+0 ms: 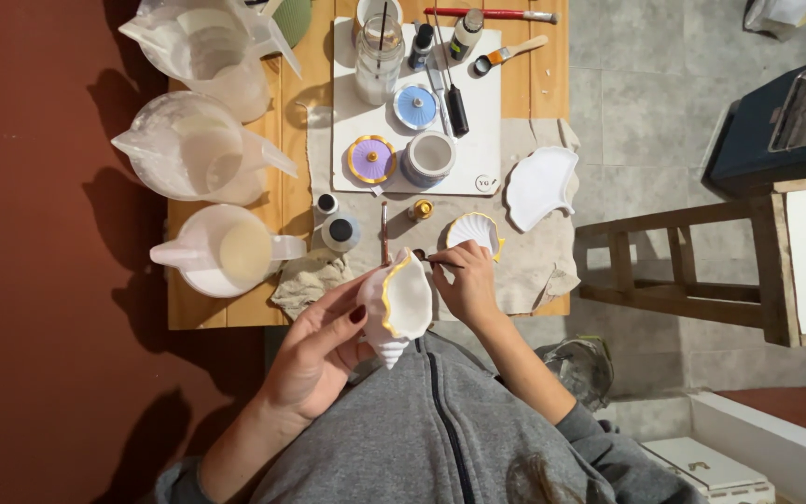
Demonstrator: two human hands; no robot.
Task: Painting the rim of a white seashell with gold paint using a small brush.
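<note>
Small wooden table sits between dark red floor on one side and grey tiled floor on the other, wooden stool frame and dark blue bin beside it, hard light casting sharp shadows leftward.

One head-worn view; looks straight down, close above a small wooden table.

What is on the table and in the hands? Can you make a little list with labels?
Left hand: holds a white conch shell piece with a gold rim
Right hand: holds a thin brush at the shell's rim
Beside the hands: small gold-edged scallop dish, larger white scallop dish
Table left side: three plastic jugs
On the white board: jar, lids, bottles
</note>
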